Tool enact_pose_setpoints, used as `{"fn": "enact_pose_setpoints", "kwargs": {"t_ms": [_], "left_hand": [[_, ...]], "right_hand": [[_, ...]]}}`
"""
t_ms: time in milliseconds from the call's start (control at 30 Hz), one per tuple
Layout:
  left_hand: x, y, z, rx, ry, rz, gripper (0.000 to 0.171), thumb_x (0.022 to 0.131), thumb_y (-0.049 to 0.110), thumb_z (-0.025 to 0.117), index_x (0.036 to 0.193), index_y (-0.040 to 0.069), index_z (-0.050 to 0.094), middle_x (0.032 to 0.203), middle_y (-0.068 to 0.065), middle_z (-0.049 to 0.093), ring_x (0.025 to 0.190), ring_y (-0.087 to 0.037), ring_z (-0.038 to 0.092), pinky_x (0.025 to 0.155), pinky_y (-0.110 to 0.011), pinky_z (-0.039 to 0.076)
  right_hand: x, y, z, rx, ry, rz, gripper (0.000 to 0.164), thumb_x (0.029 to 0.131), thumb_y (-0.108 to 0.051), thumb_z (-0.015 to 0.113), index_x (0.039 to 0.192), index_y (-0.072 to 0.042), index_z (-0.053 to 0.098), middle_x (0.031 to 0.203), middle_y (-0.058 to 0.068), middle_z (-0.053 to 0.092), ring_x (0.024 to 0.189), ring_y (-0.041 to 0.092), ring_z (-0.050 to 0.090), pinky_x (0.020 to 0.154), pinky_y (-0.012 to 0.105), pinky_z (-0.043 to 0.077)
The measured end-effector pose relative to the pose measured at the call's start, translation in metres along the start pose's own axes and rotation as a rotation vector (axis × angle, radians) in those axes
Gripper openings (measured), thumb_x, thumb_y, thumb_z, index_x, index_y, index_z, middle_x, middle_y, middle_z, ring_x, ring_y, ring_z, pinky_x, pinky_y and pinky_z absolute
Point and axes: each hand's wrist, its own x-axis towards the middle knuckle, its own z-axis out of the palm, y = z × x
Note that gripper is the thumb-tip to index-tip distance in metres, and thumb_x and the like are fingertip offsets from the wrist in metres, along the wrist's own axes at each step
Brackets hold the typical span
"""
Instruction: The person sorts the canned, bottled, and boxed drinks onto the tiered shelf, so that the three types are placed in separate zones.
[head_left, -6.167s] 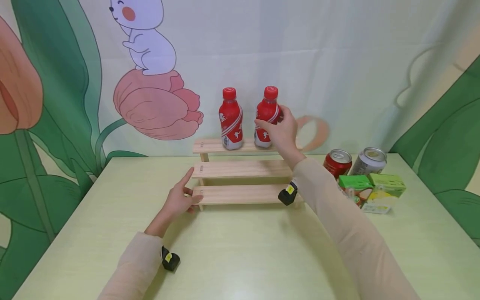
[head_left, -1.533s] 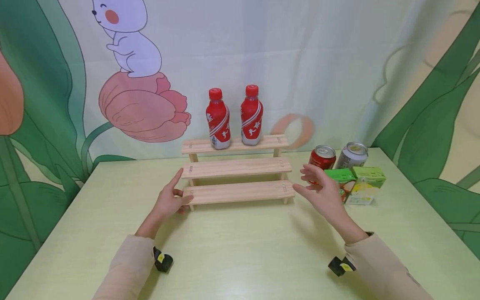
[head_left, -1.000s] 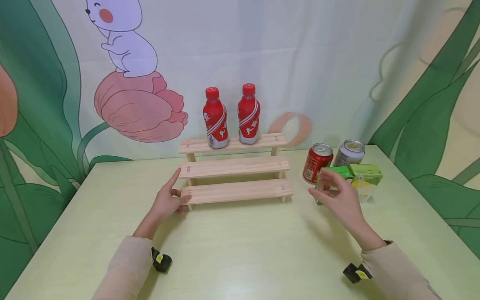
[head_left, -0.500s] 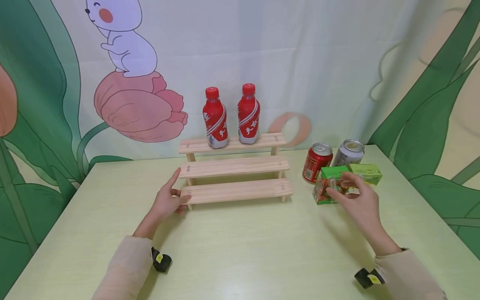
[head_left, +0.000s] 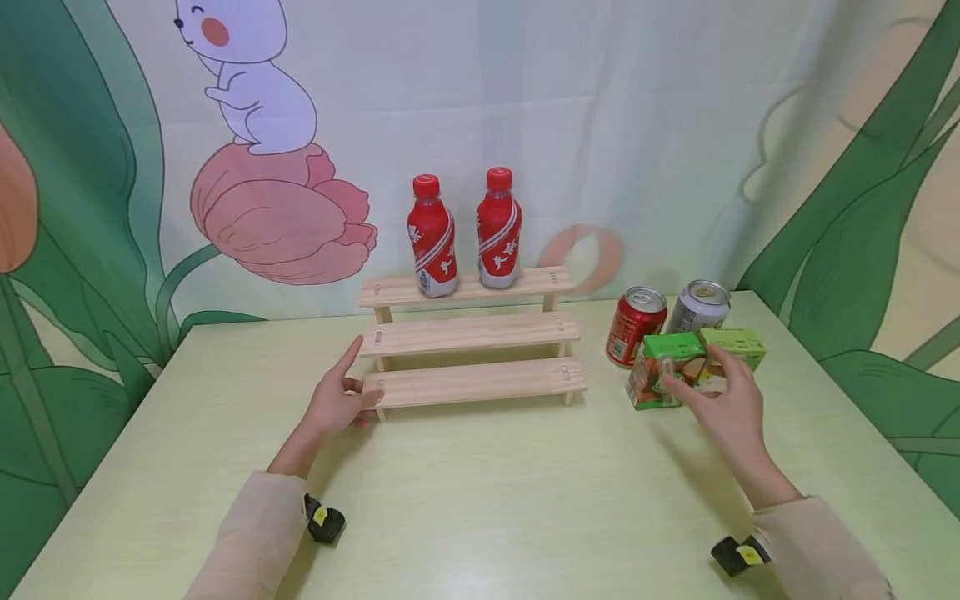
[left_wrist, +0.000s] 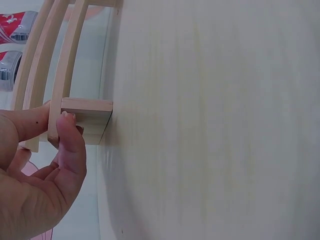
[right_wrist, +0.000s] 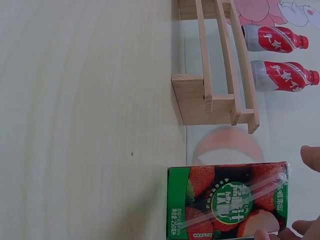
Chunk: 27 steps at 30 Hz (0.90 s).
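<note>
A three-tier wooden display rack [head_left: 472,333] stands mid-table. My left hand [head_left: 335,400] grips its left end; in the left wrist view the thumb and curled fingers pinch the lowest board of the rack [left_wrist: 70,55]. On the top tier two red drink bottles [head_left: 432,242] [head_left: 498,237] stand upright, side by side. My right hand [head_left: 727,408] is at the green-topped juice carton [head_left: 671,343], thumb and fingers spread around it. In the right wrist view the strawberry-printed carton [right_wrist: 227,200] shows the thumb [right_wrist: 311,157] apart from it and fingertips [right_wrist: 261,235] at its edge.
Behind the green-topped carton stand a red can [head_left: 636,325] and a silver-white can [head_left: 699,308]. A lighter green carton [head_left: 738,340] sits close on its right. A printed curtain [head_left: 637,150] hangs behind the table [head_left: 487,500].
My right hand has released the right-hand bottle on the top tier, drawn back and moved right to the green-topped carton. My left hand stays on the rack. The head view has shifted slightly.
</note>
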Motion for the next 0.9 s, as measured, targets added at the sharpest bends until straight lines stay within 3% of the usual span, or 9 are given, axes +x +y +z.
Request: {"fn": "enact_pose_setpoints", "kwargs": {"t_ms": [367, 667, 900], "left_hand": [[0.0, 0.0, -0.001, -0.001, 0.001, -0.002, 0.091, 0.082, -0.001, 0.064, 0.146, 0.034, 0.01, 0.085, -0.014, 0.045, 0.055, -0.019, 0.06, 0.047, -0.032, 0.052], [0.0, 0.001, -0.002, -0.009, 0.0, -0.009, 0.091, 0.082, -0.001, 0.064, 0.146, 0.035, 0.01, 0.085, -0.015, 0.046, 0.055, -0.018, 0.059, 0.048, -0.032, 0.052], [0.001, -0.001, -0.001, -0.009, -0.008, -0.017, 0.091, 0.082, -0.001, 0.064, 0.146, 0.034, 0.01, 0.085, -0.014, 0.045, 0.055, -0.018, 0.06, 0.048, -0.032, 0.053]], "right_hand": [[0.001, -0.001, 0.003, 0.019, 0.027, -0.035, 0.072, 0.081, -0.031, 0.069, 0.135, 0.004, 0.037, 0.122, 0.02, 0.04, 0.107, 0.031, 0.041, 0.065, 0.013, 0.038], [0.013, 0.007, 0.001, -0.003, -0.04, -0.082, 0.074, 0.082, -0.028, 0.068, 0.137, 0.006, 0.032, 0.105, 0.017, 0.046, 0.092, 0.027, 0.048, 0.061, 0.013, 0.038], [0.015, 0.011, 0.002, 0.01, -0.053, -0.063, 0.067, 0.083, -0.027, 0.067, 0.132, 0.007, 0.039, 0.1, 0.014, 0.046, 0.086, 0.021, 0.046, 0.061, 0.016, 0.039]]}}
